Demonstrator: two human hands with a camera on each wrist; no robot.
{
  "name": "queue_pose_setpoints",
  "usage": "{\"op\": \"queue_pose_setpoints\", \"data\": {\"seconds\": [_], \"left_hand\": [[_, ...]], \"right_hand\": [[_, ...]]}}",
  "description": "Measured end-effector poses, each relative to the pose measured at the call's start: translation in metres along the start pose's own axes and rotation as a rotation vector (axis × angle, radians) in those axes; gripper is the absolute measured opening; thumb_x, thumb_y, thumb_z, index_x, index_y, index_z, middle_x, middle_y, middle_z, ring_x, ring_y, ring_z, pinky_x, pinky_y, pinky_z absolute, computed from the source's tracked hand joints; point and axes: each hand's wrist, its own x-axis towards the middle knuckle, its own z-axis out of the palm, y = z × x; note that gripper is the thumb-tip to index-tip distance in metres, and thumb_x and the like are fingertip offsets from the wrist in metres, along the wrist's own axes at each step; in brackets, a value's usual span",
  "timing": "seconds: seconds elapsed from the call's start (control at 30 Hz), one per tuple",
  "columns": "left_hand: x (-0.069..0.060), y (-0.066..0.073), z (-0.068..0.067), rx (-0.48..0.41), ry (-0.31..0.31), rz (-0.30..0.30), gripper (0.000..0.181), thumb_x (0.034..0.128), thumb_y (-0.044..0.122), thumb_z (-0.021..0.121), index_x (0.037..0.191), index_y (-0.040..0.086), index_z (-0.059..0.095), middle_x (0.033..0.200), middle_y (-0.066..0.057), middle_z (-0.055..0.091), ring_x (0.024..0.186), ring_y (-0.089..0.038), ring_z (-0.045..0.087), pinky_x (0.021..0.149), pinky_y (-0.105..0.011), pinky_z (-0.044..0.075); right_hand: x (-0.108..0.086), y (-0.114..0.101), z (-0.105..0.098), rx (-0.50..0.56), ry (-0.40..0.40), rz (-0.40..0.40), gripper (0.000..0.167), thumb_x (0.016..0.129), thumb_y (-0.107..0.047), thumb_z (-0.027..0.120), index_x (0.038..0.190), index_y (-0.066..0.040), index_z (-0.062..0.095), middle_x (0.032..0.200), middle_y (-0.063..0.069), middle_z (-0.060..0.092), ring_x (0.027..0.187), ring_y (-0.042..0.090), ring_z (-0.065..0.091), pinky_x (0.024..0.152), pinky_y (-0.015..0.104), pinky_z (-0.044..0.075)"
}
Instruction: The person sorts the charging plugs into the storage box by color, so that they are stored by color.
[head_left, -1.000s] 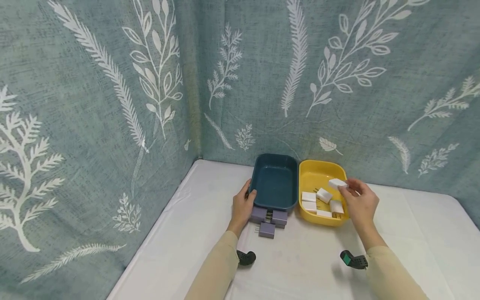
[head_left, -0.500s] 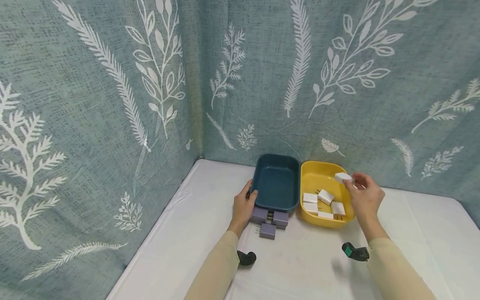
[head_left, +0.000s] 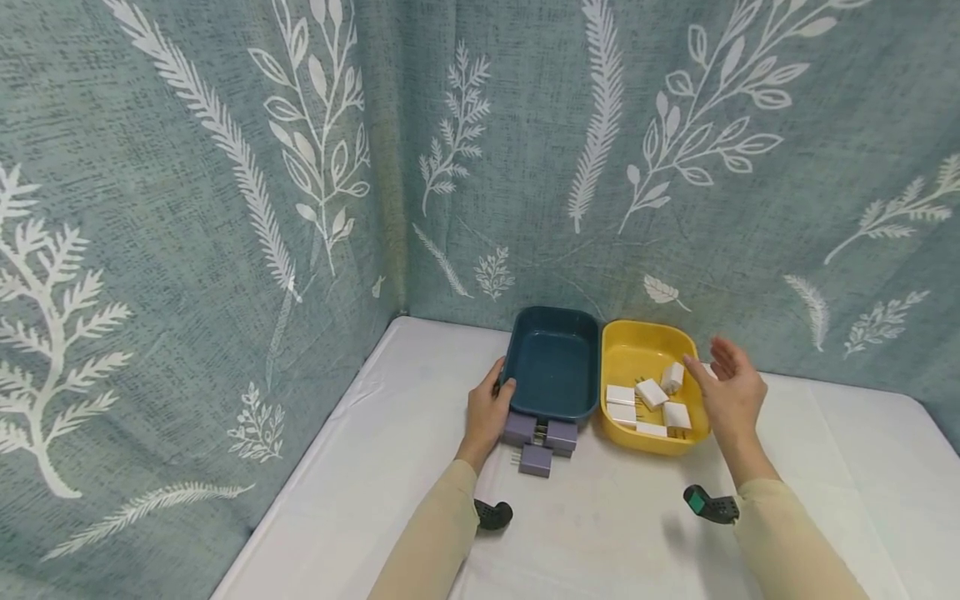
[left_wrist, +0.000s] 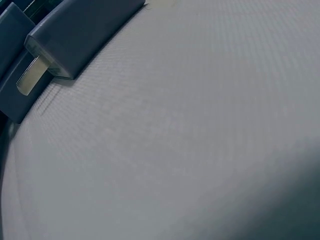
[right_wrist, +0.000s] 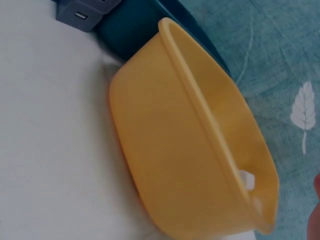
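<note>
My left hand [head_left: 487, 412] holds the near-left side of a dark teal plastic bin [head_left: 512, 346], its thumb by the rim. Bare floor shows inside this bin. Purple power adapters [head_left: 536, 461] with metal prongs lie against its near side; one adapter [left_wrist: 82, 37] shows up close in the left wrist view. My right hand [head_left: 731, 400] is over the right rim of a yellow bin [head_left: 630, 337], thumb and fingers spread apart, holding nothing. Several white power adapters [head_left: 651, 393] lie inside the yellow bin. A newly placed white adapter [head_left: 672, 377] sits toward the right wall.
Both bins stand side by side on a white-covered table [head_left: 600, 533]. A teal curtain [head_left: 525, 167] with white leaf prints hangs behind and to the left. Black wrist devices [head_left: 711, 505] stick out from the sleeves above the tabletop.
My right hand carried a white power adapter to the right and back, then let it go into the yellow bin; its fingers have spread. My left hand stays at the teal bin.
</note>
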Motion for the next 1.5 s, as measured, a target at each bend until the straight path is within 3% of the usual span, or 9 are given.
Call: {"op": "queue_pose_setpoints", "data": {"seconds": [0.23,0.53,0.8,1.0,1.2,1.33,1.5], "left_hand": [[0.000,-0.002,0.001,-0.001,0.006,-0.007,0.052,0.0974,0.024,0.052,0.147,0.008,0.044,0.146,-0.013,0.050,0.133,-0.028,0.051,0.109,-0.042,0.044],[0.001,-0.001,0.001,-0.003,0.003,-0.012,0.052,0.0973,0.023,0.052,0.147,0.008,0.044,0.147,-0.012,0.049,0.134,-0.026,0.050,0.110,-0.042,0.043],[0.001,-0.001,0.001,-0.004,0.003,-0.020,0.053,0.0974,0.023,0.052,0.147,0.007,0.043,0.148,-0.012,0.048,0.136,-0.026,0.048,0.111,-0.040,0.042],[0.001,-0.001,0.001,0.006,0.010,-0.013,0.052,0.0972,0.023,0.052,0.146,0.007,0.045,0.147,-0.011,0.049,0.135,-0.026,0.049,0.111,-0.040,0.042],[0.000,-0.001,0.001,-0.006,0.008,-0.009,0.050,0.0985,0.022,0.052,0.147,0.009,0.044,0.147,-0.011,0.049,0.136,-0.025,0.048,0.111,-0.040,0.042],[0.000,-0.001,0.001,-0.009,0.002,-0.005,0.051,0.0990,0.022,0.052,0.147,0.008,0.043,0.147,-0.011,0.049,0.135,-0.025,0.048,0.111,-0.041,0.042],[0.000,0.000,0.001,-0.003,0.007,-0.013,0.051,0.0985,0.022,0.052,0.147,0.009,0.044,0.146,-0.011,0.050,0.135,-0.025,0.049,0.110,-0.041,0.043]], "right_hand": [[-0.004,0.009,-0.001,-0.010,0.018,0.017,0.056,0.091,-0.028,0.067,0.142,-0.012,0.049,0.144,0.007,0.054,0.132,0.022,0.053,0.109,0.035,0.044],[-0.010,0.019,-0.002,-0.069,0.015,0.033,0.051,0.093,-0.029,0.065,0.138,-0.010,0.052,0.140,0.008,0.057,0.128,0.025,0.056,0.106,0.039,0.046],[-0.015,0.030,-0.002,-0.080,0.034,0.011,0.041,0.093,-0.014,0.063,0.131,-0.004,0.056,0.132,0.012,0.062,0.123,0.026,0.060,0.101,0.037,0.050],[-0.020,0.034,-0.002,-0.056,0.030,0.028,0.039,0.093,-0.011,0.060,0.131,-0.004,0.056,0.132,0.013,0.063,0.123,0.027,0.060,0.101,0.037,0.050],[-0.024,0.040,-0.002,-0.042,0.052,0.038,0.036,0.092,-0.009,0.060,0.128,-0.004,0.059,0.128,0.012,0.065,0.120,0.025,0.062,0.096,0.024,0.053],[-0.027,0.042,-0.003,-0.028,0.079,0.052,0.035,0.091,-0.009,0.060,0.126,-0.006,0.061,0.126,0.011,0.066,0.114,0.017,0.064,0.090,0.015,0.052],[-0.030,0.041,-0.003,-0.006,0.103,0.042,0.033,0.090,-0.008,0.061,0.123,-0.005,0.063,0.124,0.012,0.067,0.111,0.013,0.065,0.090,0.015,0.053]]}}
